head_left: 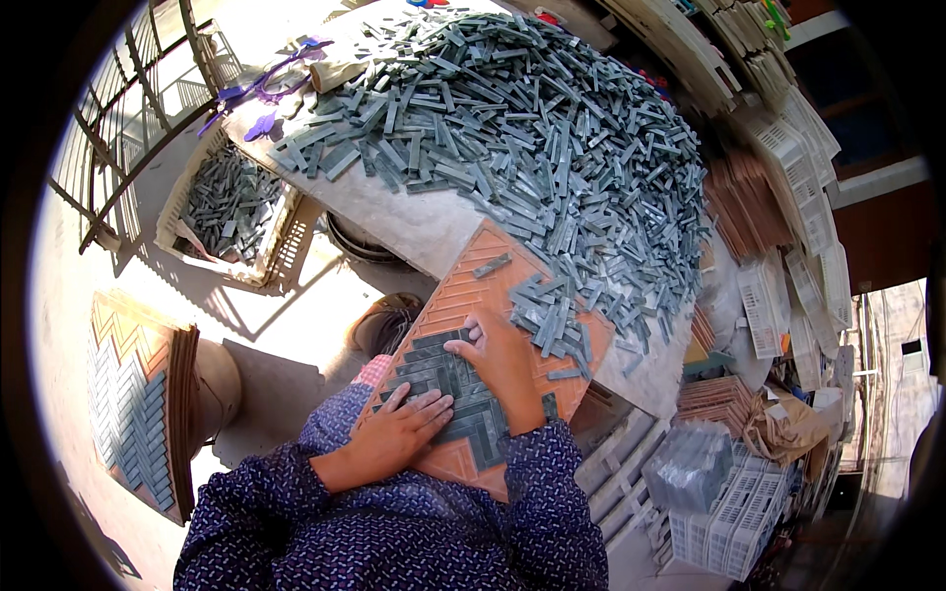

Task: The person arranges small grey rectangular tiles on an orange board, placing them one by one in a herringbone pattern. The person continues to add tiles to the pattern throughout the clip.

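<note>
Pressing grey tile strips (463,394) into the grooves of an orange tray (473,295), the person appears midway through filling a herringbone pattern. Left hand (394,438) lies flat, fingers spread, holding nothing, on the laid strips; right hand (503,360) rests palm-down at the pattern's upper edge, and whether it pinches a strip cannot be told. Loose strips (547,320) lie on the tray, beside the big heap (532,128) on the table (394,212). Filling the bare grooves likely calls for taking one loose strip and matching its angle.
</note>
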`<state>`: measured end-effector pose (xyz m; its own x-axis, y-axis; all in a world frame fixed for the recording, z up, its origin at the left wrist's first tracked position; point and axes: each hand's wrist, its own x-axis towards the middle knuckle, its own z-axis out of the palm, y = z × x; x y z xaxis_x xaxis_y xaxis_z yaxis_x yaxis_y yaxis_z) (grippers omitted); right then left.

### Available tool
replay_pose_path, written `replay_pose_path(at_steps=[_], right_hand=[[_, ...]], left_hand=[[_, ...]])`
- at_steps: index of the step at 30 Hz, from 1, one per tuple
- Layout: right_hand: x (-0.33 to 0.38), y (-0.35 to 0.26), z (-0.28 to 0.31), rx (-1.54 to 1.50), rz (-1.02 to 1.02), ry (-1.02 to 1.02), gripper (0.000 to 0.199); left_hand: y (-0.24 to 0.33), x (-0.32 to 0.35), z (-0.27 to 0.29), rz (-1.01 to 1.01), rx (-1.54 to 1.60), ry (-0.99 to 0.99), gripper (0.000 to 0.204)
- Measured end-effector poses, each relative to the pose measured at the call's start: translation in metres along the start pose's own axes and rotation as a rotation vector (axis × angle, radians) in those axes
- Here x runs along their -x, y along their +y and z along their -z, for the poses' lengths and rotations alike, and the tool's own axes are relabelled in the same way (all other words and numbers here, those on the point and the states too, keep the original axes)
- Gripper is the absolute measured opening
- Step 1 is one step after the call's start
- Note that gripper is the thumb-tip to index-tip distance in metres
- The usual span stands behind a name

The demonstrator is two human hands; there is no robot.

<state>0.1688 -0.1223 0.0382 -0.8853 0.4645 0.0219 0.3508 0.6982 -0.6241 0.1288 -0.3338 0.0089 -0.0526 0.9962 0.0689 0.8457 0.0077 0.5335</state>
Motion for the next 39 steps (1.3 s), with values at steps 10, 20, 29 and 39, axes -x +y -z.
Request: replay_pose_path(at_steps=[10, 20, 29, 39], right_hand=[[0.002, 0.006, 0.003, -0.045, -0.099, -0.030, 0.022], [0.114, 0.034, 0.016, -0.628, -0.366, 0.196, 0.019], [0.140, 0.036, 0.008, -0.587, -0.347, 0.260, 0.017], [0.138, 0.042, 0.019, -0.584, -0.294, 0.308, 0.015]], left_hand=[[-0.013, -0.016, 0.012, 0.037, 0.018, 0.155, 0.066], [-0.071, -0.115, 0.035, 0.115, -0.012, 0.446, 0.052], [-0.093, -0.171, 0.038, 0.172, -0.053, 0.495, 0.028], [-0.059, -0.071, 0.034, 0.335, 0.098, 0.448, 0.016]])
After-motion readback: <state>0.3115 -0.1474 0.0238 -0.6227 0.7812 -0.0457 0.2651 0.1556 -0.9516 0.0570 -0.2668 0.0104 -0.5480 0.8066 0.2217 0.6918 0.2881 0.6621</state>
